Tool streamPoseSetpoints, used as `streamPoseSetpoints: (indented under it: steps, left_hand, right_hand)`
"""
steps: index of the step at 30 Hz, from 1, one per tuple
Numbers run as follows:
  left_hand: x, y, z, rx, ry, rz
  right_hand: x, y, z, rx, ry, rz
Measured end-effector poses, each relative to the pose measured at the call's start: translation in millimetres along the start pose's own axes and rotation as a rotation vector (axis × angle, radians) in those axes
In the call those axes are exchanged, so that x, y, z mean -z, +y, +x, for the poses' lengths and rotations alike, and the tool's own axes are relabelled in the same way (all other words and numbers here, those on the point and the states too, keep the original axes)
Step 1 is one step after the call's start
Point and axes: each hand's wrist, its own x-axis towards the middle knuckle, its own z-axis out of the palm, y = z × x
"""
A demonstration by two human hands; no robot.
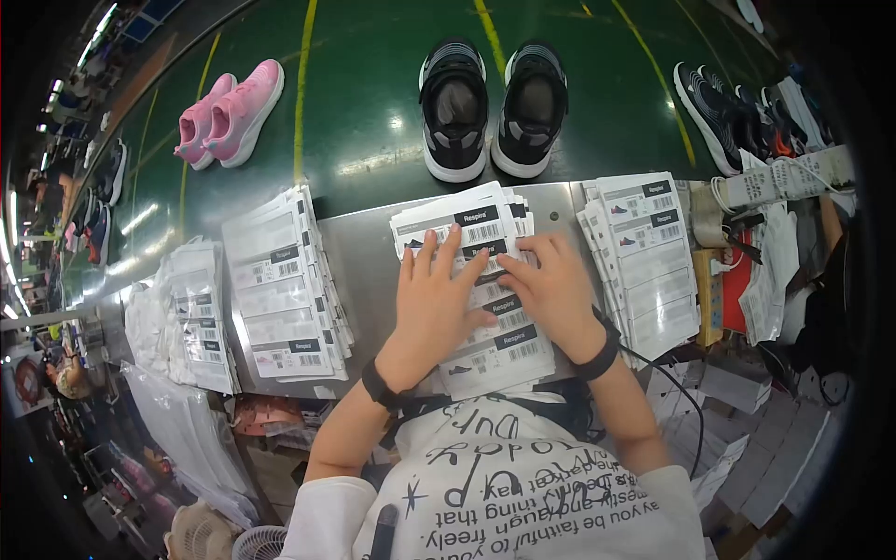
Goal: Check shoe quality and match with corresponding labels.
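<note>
A stack of white label sheets (521,358), printed with shoe pictures, barcodes and dark blocks, lies on the metal edge of the bench in front of me. My left hand (431,303) rests on the upper left of the stack, its fingers spread and stretched out. From the other side, my right hand (562,297) touches the same sheets. Its fingers are bent a little but apart, with the tips near the middle of the top sheet. No sheet is visibly lifted in either hand. Both wrists carry a dark band.
More label stacks lie left (280,289) and right (651,261). Beyond, a green conveyor belt (373,112) with yellow lines carries pink sneakers (245,114), black sneakers (455,112) and a dark shoe (707,117). A power strip (789,179) sits at right; a black cable (686,387) hangs below.
</note>
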Motion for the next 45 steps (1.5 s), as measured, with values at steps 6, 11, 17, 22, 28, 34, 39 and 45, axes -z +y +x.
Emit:
streamPoseSetpoints:
  steps: [6, 11, 17, 22, 28, 34, 39, 45]
  left_hand:
    - [3.5, -2.0, -0.6, -0.019, -0.001, -0.036]
    - [2.1, -3.4, -2.2, -0.017, -0.001, -0.026]
    - [3.1, -4.9, -1.3, -0.017, 0.001, -0.062]
    - [4.7, -6.5, 1.8, -0.033, 0.030, -0.063]
    - [2.1, -6.5, 3.7, -0.044, 0.062, -0.034]
    - [2.3, -6.0, 1.9, -0.029, 0.063, -0.036]
    - [5.8, -8.5, 3.0, -0.080, 0.091, -0.043]
    - [8.6, -32.8, 19.2, -0.058, 0.038, -0.085]
  right_hand:
    - [-3.5, -6.3, -6.3, 0.011, 0.046, -0.022]
    - [-1.9, -7.5, -0.4, -0.015, 0.046, 0.053]
    - [-2.4, -7.6, -6.3, 0.005, 0.092, 0.030]
    - [2.5, -10.5, -7.0, 0.006, 0.085, -0.001]
    - [1.8, -3.4, -1.6, 0.012, 0.088, -0.052]
    - [-4.1, -1.0, -10.4, 0.070, 0.011, -0.148]
    - [0.7, -13.2, -19.5, 0.107, -0.005, -0.281]
    - [13.9, -43.2, -21.5, 0.144, -0.016, -0.237]
